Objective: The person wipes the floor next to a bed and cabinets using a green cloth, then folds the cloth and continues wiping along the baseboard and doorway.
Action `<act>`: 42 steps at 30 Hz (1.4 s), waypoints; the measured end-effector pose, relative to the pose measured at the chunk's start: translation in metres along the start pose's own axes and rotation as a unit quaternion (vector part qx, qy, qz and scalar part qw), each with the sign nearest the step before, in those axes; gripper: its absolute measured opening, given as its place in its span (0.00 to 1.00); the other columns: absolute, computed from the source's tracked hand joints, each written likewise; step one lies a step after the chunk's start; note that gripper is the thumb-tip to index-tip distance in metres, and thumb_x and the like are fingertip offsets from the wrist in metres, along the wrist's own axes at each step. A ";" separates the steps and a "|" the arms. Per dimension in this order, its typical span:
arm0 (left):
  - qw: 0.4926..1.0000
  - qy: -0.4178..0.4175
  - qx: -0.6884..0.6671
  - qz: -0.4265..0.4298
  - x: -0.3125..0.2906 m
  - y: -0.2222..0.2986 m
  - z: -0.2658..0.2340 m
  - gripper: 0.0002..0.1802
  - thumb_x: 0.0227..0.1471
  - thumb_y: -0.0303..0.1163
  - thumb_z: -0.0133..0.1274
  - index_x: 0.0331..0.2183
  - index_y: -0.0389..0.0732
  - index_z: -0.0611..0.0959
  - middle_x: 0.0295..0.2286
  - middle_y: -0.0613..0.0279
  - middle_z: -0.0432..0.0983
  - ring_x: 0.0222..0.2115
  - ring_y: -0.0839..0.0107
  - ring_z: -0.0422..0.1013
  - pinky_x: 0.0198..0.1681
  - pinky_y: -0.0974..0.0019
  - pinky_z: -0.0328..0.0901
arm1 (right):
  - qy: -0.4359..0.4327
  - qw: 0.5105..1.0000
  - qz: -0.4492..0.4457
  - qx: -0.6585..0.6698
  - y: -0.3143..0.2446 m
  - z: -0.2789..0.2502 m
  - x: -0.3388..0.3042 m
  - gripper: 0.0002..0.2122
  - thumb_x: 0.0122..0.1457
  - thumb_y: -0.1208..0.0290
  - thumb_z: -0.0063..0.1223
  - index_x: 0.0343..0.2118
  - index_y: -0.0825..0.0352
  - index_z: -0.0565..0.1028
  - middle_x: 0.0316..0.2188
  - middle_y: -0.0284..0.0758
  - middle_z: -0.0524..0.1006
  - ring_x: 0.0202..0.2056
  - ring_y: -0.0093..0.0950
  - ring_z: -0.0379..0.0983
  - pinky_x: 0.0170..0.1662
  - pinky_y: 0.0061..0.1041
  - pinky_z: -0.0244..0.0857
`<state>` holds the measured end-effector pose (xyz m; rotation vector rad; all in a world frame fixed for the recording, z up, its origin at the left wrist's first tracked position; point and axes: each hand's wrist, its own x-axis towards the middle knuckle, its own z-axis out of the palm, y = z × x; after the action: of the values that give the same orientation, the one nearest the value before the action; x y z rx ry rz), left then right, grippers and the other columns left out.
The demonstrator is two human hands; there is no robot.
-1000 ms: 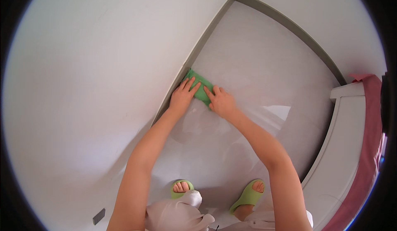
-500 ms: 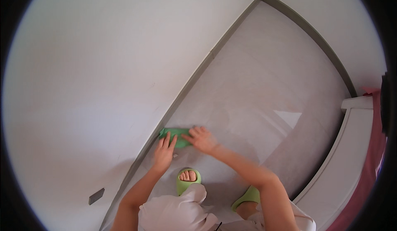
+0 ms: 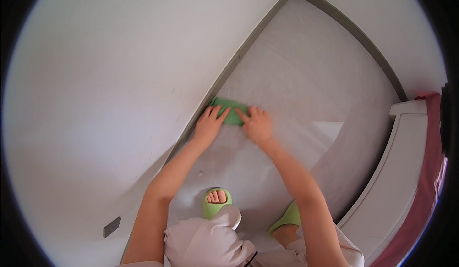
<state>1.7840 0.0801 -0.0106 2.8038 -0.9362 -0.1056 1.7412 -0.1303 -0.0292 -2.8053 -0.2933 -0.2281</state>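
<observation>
A folded green cloth [image 3: 231, 110] lies flat on the grey floor, its far left corner against the baseboard. My left hand [image 3: 209, 125] presses on its near left part with the fingers spread. On the cloth's right edge rests my right hand [image 3: 258, 124], fingers apart, the index finger stretched over the cloth. Both palms face down, and neither hand visibly grips the cloth. The hands slightly blur.
A dark baseboard [image 3: 224, 75] runs along the white wall [image 3: 95, 75] on the left, where a grey wall plate [image 3: 112, 227] sits. My feet wear green slippers [image 3: 210, 209]. To the right stands a white bed frame [image 3: 392, 190] with red fabric [image 3: 420, 205]. A small pale mark [image 3: 200, 173] shows on the floor.
Both hands and the green cloth have slid forward and to the right along the baseboard, farther from my feet. My arms are stretched out more.
</observation>
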 end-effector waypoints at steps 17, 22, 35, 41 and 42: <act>0.992 -0.064 -0.067 -0.088 -0.040 0.020 0.010 0.39 0.47 0.29 0.60 0.60 0.41 0.65 0.38 0.53 0.67 0.36 0.55 0.73 0.33 0.57 0.73 | 0.037 0.948 -0.316 0.001 0.010 0.021 0.080 0.06 0.52 0.68 0.51 0.33 0.54 0.73 0.36 0.31 0.69 0.45 0.32 0.68 0.57 0.35 0.61; 0.992 0.014 -0.116 -0.052 0.096 0.046 0.026 0.34 0.51 0.31 0.58 0.58 0.34 0.66 0.37 0.49 0.68 0.33 0.52 0.75 0.34 0.55 0.73 | 0.066 0.980 -0.183 -0.037 0.079 0.010 0.141 0.07 0.50 0.70 0.52 0.33 0.58 0.72 0.36 0.33 0.71 0.46 0.35 0.69 0.55 0.34 0.63; 0.934 -0.114 -0.186 0.281 0.069 0.151 0.040 0.36 0.41 0.37 0.62 0.56 0.52 0.75 0.36 0.60 0.68 0.35 0.62 0.70 0.35 0.59 0.69 | -0.095 0.990 0.096 -0.044 0.126 -0.101 -0.121 0.12 0.44 0.70 0.56 0.35 0.59 0.72 0.32 0.35 0.69 0.38 0.36 0.68 0.40 0.37 0.62; 0.866 -0.241 -0.166 0.405 -0.066 0.149 0.027 0.35 0.43 0.38 0.61 0.56 0.51 0.74 0.36 0.62 0.69 0.36 0.66 0.70 0.35 0.61 0.69 | -0.195 0.978 0.024 0.078 0.035 -0.102 -0.227 0.12 0.44 0.70 0.56 0.34 0.59 0.70 0.32 0.35 0.69 0.38 0.35 0.69 0.40 0.36 0.63; 0.884 -0.186 -0.149 0.402 -0.073 0.152 0.027 0.33 0.44 0.37 0.59 0.56 0.51 0.75 0.35 0.62 0.69 0.36 0.66 0.70 0.34 0.61 0.69 | -0.207 0.975 0.009 0.084 0.037 -0.101 -0.229 0.12 0.44 0.70 0.56 0.34 0.59 0.70 0.32 0.35 0.69 0.38 0.35 0.69 0.40 0.36 0.63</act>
<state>1.6332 0.0002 -0.0064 1.9448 -1.8953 -0.6152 1.5159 -0.2373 0.0120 -2.6610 -0.3605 0.3745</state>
